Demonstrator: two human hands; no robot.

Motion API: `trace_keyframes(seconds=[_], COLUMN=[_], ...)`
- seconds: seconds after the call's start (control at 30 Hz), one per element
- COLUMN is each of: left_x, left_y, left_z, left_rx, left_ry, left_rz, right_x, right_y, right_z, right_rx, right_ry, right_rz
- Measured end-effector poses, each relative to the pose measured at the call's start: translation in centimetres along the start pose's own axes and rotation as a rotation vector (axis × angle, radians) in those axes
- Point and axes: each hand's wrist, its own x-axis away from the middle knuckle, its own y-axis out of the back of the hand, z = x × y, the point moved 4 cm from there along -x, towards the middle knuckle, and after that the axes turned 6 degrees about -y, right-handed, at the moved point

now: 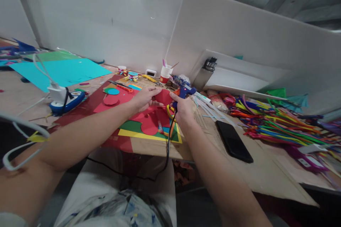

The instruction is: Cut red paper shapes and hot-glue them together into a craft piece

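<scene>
A small curved piece of red paper (163, 96) is pinched in the fingers of my left hand (146, 99). My right hand (184, 108) is closed around a blue hot glue gun (188, 90) with a small red light on it. The thumb of that hand reaches the paper's right edge. A black cord (168, 145) hangs from the gun over the table edge and across my lap. Below both hands lie red paper sheets and a red round cutout (149, 125), over green and yellow sheets (138, 134). The gun's nozzle is hard to make out.
Orange-handled scissors (124, 87) and a blue paper circle (113, 92) lie left of my hands. Paper cups (165, 72) stand behind. A black phone (233, 141) and many colourful pipe cleaners (277, 122) are at right. A blue power strip (68, 103) sits at left.
</scene>
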Motion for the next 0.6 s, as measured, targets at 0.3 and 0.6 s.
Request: trace_keyframes(seconds=[0.3, 0.6], left_x=[-0.8, 0.9], left_y=[0.8, 0.2], left_z=[-0.4, -2.5], left_rx=[-0.132, -0.525], left_ry=[-0.282, -0.616], left_rz=[0.015, 0.040], right_x=[0.6, 0.8], right_y=[0.0, -0.3], right_z=[0.9, 0.6], right_rx=[-0.071, -0.133], right_ry=[-0.026, -0.047], right_rz=[0.093, 0.095])
